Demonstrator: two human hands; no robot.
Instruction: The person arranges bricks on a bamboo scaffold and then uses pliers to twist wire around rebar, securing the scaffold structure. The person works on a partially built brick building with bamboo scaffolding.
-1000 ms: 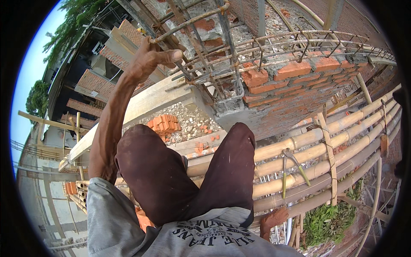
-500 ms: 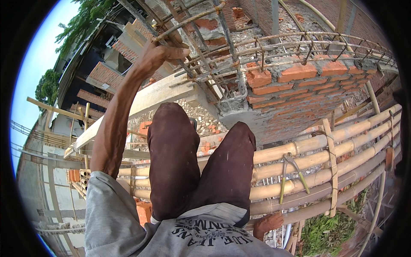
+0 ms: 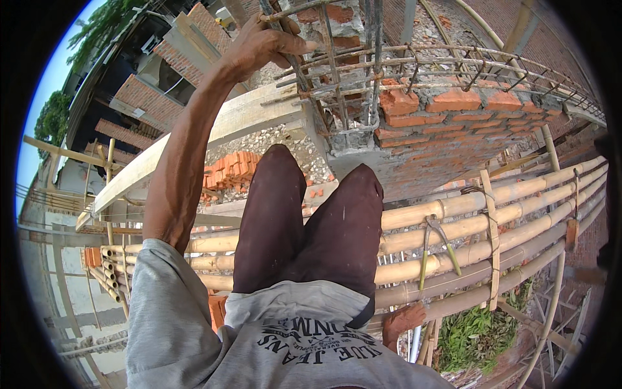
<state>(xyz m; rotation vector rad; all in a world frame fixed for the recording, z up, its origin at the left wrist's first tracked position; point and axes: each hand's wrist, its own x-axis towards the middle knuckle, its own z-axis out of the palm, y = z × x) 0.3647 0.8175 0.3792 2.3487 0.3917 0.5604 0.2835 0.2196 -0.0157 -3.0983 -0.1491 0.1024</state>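
Observation:
Stretched up to the far left, my left hand (image 3: 269, 44) is wrapped round an upright rebar (image 3: 295, 61) of a column cage, with its thumb pointing right. Down by my right hip, my right hand (image 3: 403, 319) grips the near dark bamboo pole (image 3: 466, 303) of a platform; some of its fingers are hard to make out. Pincers (image 3: 424, 262) with yellow-green handles lie on the bamboo just beyond it. My bent knees in dark trousers point toward the foot of the column.
An orange brick wall (image 3: 447, 123) with a long horizontal rebar cage (image 3: 479, 61) runs right from the column. A wooden board (image 3: 214, 129) slopes across the left. Stacked bricks (image 3: 230, 172) lie below. A wooden batten (image 3: 490, 240) crosses the bamboo; green leaves (image 3: 479, 330) show underneath.
The view has shifted, and my left arm now reaches higher, its hand still round the rebar. A stack of bricks has come into sight beside my knee. My right hand keeps to the pole.

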